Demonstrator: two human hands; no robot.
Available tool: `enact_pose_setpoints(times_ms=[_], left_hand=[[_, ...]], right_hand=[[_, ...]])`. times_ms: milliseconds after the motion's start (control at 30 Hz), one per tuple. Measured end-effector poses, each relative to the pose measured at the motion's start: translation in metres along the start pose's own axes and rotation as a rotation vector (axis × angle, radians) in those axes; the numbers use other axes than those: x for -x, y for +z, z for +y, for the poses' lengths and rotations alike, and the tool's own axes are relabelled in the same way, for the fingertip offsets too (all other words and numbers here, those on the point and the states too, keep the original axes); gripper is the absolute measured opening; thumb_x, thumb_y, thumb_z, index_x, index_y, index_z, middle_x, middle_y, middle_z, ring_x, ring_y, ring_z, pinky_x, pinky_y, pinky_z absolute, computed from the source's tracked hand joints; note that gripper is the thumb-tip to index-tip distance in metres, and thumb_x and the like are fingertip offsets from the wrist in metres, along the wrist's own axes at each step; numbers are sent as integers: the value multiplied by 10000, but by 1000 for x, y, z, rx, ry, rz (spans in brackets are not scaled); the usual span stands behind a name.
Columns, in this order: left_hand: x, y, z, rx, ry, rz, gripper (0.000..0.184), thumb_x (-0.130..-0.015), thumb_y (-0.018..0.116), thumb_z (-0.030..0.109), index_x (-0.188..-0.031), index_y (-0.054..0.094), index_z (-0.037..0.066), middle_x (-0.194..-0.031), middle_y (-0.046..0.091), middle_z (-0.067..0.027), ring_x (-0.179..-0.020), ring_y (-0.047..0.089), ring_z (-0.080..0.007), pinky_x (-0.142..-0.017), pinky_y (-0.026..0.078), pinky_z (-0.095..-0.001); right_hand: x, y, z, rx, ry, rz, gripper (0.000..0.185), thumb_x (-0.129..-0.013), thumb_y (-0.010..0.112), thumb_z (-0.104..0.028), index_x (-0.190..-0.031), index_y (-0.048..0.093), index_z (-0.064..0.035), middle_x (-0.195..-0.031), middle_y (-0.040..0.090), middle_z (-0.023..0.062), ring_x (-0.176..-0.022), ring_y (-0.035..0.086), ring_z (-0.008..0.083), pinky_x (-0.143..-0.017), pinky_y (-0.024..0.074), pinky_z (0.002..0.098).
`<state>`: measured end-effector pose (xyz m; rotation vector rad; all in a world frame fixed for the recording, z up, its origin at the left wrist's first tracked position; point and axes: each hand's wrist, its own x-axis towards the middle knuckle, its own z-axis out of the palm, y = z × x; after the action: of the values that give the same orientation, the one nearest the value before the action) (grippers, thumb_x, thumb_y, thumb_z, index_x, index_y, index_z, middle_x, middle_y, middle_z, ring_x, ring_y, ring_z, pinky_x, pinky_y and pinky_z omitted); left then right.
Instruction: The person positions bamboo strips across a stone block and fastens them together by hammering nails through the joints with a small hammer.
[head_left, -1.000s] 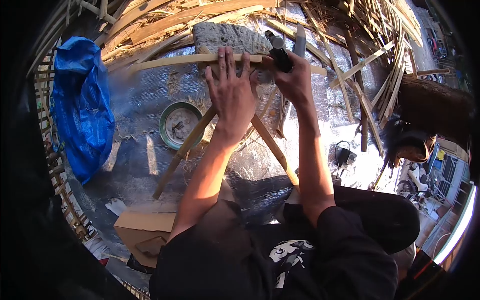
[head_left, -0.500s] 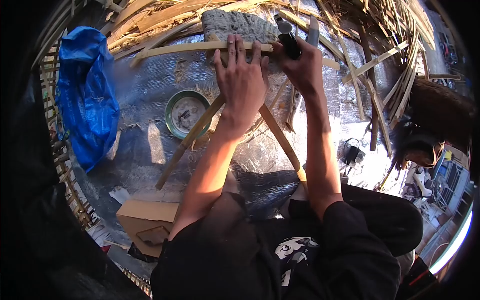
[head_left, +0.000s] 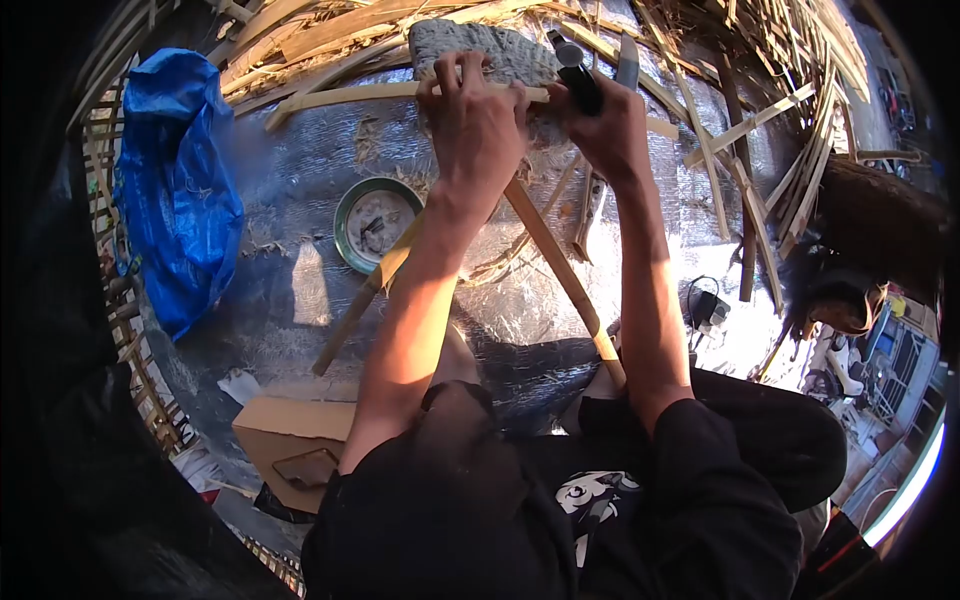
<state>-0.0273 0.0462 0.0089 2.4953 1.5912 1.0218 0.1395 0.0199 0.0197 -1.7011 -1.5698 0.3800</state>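
My left hand point(head_left: 478, 135) has its fingers bent over a pale bamboo strip point(head_left: 345, 97) that lies crosswise before a rough grey stone block point(head_left: 480, 48). My right hand point(head_left: 612, 130) is wrapped round a hammer point(head_left: 574, 72) with a dark body and a round metal face; its handle is mostly hidden. A flat metal blade point(head_left: 628, 62) shows just beyond that hand; whether it is held I cannot tell. Two bamboo pieces spread toward me from under my hands, a left leg point(head_left: 345, 328) and a right leg point(head_left: 562, 270). Their upper joint is covered by my left hand.
A green-rimmed bowl point(head_left: 345, 240) with small dark bits stands left of my forearm. Farther left lies a blue plastic sheet point(head_left: 180, 190). A cardboard box point(head_left: 290, 430) sits near my left elbow. Split bamboo strips point(head_left: 810, 170) are heaped at the right, with more along the back.
My left hand has gone from lying flat with straight fingers to bending them over the strip, and has shifted slightly left. The right hand with the hammer has barely moved.
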Motion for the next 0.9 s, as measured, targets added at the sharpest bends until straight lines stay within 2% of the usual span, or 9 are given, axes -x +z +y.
enact_pose_setpoints(times_ms=[100, 200, 467, 567, 600, 667, 733, 833, 900], left_hand=[[-12, 8, -16, 203, 17, -145, 52, -820, 791, 198, -839, 832, 173, -1079, 687, -65, -1137, 567, -263, -982, 409, -453], [-14, 7, -19, 143, 35, -172, 108, -832, 812, 254, -904, 834, 177, -1024, 693, -11, -1067, 607, -249, -919, 477, -416], [-12, 13, -18, 104, 87, -169, 169, -867, 794, 340, -959, 837, 205, -978, 675, -38, -1037, 628, -233, -897, 454, -428], [-11, 16, -21, 114, 79, -161, 178, -878, 785, 372, -948, 839, 218, -965, 658, -32, -1014, 619, -235, -886, 444, -426], [-9, 18, -22, 104, 83, -158, 180, -882, 781, 384, -942, 840, 225, -956, 646, -24, -997, 611, -234, -880, 441, -426], [-6, 19, -23, 116, 80, -114, 177, -882, 783, 389, -929, 840, 228, -949, 633, -12, -981, 598, -229, -872, 439, -424], [-5, 22, -21, 143, 93, -68, 175, -881, 786, 394, -916, 840, 231, -942, 620, -1, -964, 586, -224, -863, 438, -422], [-4, 25, -21, 169, 21, -86, 156, -850, 817, 382, -876, 837, 229, -933, 604, 21, -960, 571, -212, -871, 424, -416], [-1, 29, -24, 196, 41, -36, 148, -844, 823, 376, -873, 836, 231, -930, 600, 25, -959, 570, -212, -871, 422, -413]], right_hand=[[0, 2, 1, -24, 33, -4, 268, -899, 794, -230, -901, 712, 25, -668, 669, 183, -556, 620, 227, -575, 485, 390], [1, 0, -1, -31, 61, -25, 267, -898, 797, -227, -910, 714, 26, -673, 673, 177, -567, 617, 209, -580, 487, 382], [-1, -6, 6, -33, 14, -39, 299, -889, 818, -247, -980, 733, 25, -762, 721, 165, -672, 664, 161, -651, 523, 337], [8, -44, -3, -34, 283, -218, 357, -874, 851, -316, -1004, 748, 0, -857, 778, 92, -752, 685, 127, -698, 527, 307], [18, -60, 8, -124, 286, -235, 348, -882, 847, -340, -996, 763, -22, -808, 760, 60, -695, 665, 112, -665, 515, 299], [36, -99, 20, -81, 521, -348, 416, -845, 863, -428, -925, 772, -30, -697, 696, 17, -587, 608, 114, -593, 462, 301], [51, -118, 45, 107, 687, -446, 449, -811, 879, -464, -871, 767, -33, -650, 645, -3, -575, 573, 87, -551, 414, 287], [70, -111, 65, 176, 715, -353, 515, -764, 897, -521, -760, 720, -38, -607, 577, -26, -494, 472, 63, -479, 345, 274], [79, -105, 73, 157, 730, -302, 553, -753, 887, -564, -705, 670, -59, -583, 573, -18, -473, 500, 74, -461, 368, 270]])
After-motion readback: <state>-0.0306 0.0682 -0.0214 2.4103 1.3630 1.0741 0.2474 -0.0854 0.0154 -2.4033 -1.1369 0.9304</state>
